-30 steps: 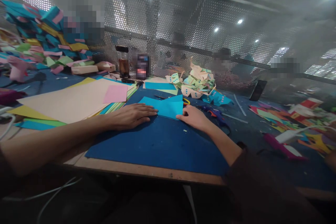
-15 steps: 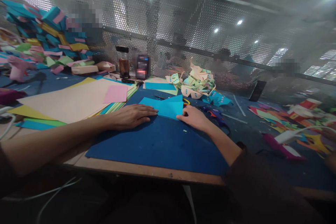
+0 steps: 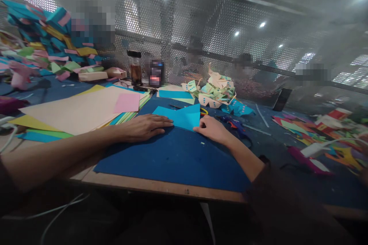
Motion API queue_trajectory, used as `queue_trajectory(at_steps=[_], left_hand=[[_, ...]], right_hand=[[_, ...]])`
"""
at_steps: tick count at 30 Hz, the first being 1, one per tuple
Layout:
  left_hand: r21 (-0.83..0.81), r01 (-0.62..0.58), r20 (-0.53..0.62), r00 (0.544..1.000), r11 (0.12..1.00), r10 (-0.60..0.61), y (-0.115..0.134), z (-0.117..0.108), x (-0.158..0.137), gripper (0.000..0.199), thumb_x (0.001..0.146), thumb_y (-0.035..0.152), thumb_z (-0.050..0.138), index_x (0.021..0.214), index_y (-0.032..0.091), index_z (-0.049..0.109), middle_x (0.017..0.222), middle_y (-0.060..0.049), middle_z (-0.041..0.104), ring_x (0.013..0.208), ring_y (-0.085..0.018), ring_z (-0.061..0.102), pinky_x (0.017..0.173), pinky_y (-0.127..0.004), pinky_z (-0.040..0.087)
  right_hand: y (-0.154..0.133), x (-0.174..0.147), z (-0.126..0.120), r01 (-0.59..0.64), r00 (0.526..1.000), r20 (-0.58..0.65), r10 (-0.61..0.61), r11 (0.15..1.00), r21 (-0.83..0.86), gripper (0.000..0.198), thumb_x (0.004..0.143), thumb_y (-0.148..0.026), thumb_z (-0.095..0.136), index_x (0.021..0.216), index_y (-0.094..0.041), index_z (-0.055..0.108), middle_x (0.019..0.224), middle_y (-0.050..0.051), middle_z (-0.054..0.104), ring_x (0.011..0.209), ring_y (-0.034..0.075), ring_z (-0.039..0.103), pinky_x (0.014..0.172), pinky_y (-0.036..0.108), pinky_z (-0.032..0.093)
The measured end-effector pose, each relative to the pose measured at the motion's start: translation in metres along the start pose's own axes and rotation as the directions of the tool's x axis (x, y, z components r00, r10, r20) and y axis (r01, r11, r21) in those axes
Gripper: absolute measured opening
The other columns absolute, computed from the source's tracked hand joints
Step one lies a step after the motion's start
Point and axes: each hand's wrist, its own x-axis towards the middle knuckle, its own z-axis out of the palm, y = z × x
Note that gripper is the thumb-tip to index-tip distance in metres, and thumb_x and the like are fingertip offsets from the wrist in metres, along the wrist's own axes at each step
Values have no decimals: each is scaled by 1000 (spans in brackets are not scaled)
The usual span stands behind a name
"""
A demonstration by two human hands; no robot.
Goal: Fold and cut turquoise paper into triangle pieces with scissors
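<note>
A folded sheet of bright blue paper lies on the dark blue mat, its right corner standing up a little. My left hand rests flat on the paper's left part with the fingers stretched out. At the right corner, my right hand pinches the paper's edge between thumb and curled fingers. Just behind the paper, scissors with a yellow handle are partly hidden by it. A dark blue glue gun with orange parts lies right of my right hand.
Large paper sheets are stacked on the left, a pink piece on top. Folded paper shapes pile up at the back, near a jar and a phone. A purple-and-white tool and scraps lie right.
</note>
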Motion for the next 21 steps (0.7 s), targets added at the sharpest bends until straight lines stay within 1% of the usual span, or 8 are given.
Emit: queue_trajectory(at_steps=[5, 8, 10, 12, 14, 16, 18, 21], left_hand=[[-10, -10, -13, 1000, 1000, 10, 3, -2, 1, 45, 108, 41, 35, 150, 29, 47, 156, 0, 48, 145, -19, 41, 120, -33, 27], [-9, -19, -21, 1000, 1000, 19, 4, -4, 1, 45, 108, 41, 36, 149, 28, 49, 155, -1, 49, 144, -21, 42, 120, -34, 28], [-7, -22, -24, 999, 1000, 22, 4, -4, 1, 45, 107, 41, 37, 149, 28, 49, 154, -2, 50, 143, -21, 43, 119, -34, 29], [-4, -34, -34, 999, 999, 34, 4, -4, 2, 45, 107, 41, 37, 148, 27, 50, 154, -3, 51, 143, -21, 44, 119, -34, 31], [0, -46, -49, 998, 999, 46, 4, -3, 3, 44, 107, 40, 38, 147, 27, 52, 152, -4, 53, 141, -22, 46, 118, -34, 32], [6, -41, -55, 998, 999, 41, 5, -2, 4, 43, 107, 39, 39, 146, 26, 54, 150, -4, 54, 140, -22, 47, 117, -35, 33], [18, -27, -51, 998, 999, 28, 6, -2, 4, 42, 107, 38, 40, 144, 25, 55, 149, -5, 56, 139, -23, 49, 116, -36, 34], [36, -25, -45, 999, 999, 27, 8, -4, 4, 42, 107, 37, 39, 144, 24, 55, 148, -7, 56, 137, -24, 50, 115, -37, 36]], right_hand=[[2, 0, 2, 5, 1000, -23, -4, 999, 39, 26, 86, -41, 66, 75, -19, 59, 92, 6, 63, 84, 20, 59, 65, 28, 36], [1, -1, 4, -37, 997, -66, 42, 996, 87, 26, 83, -42, 69, 88, -19, 59, 97, 7, 63, 86, 22, 60, 68, 30, 40], [-2, -2, 6, -57, 988, -135, 71, 993, 99, 37, 80, -43, 72, 103, -17, 58, 108, 11, 62, 92, 25, 61, 73, 34, 45], [-9, -6, 5, -34, 958, -282, 45, 998, 44, 48, 80, -39, 74, 118, -15, 56, 121, 15, 58, 107, 31, 59, 84, 40, 47], [-18, -11, 2, 28, 878, -475, -57, 997, -67, 52, 84, -31, 71, 131, -15, 51, 131, 17, 54, 122, 36, 50, 97, 48, 43], [-28, -16, -1, 122, 790, -582, -192, 980, -157, 45, 92, -24, 61, 135, -18, 50, 133, 16, 54, 128, 35, 45, 103, 50, 38], [-36, -19, -1, 260, 764, -550, -339, 941, -218, 37, 98, -19, 51, 134, -20, 54, 130, 13, 58, 124, 32, 47, 104, 48, 38], [-42, -16, 7, 470, 765, -369, -527, 850, -239, 35, 100, -12, 44, 131, -20, 59, 121, 11, 63, 114, 27, 52, 100, 42, 41]])
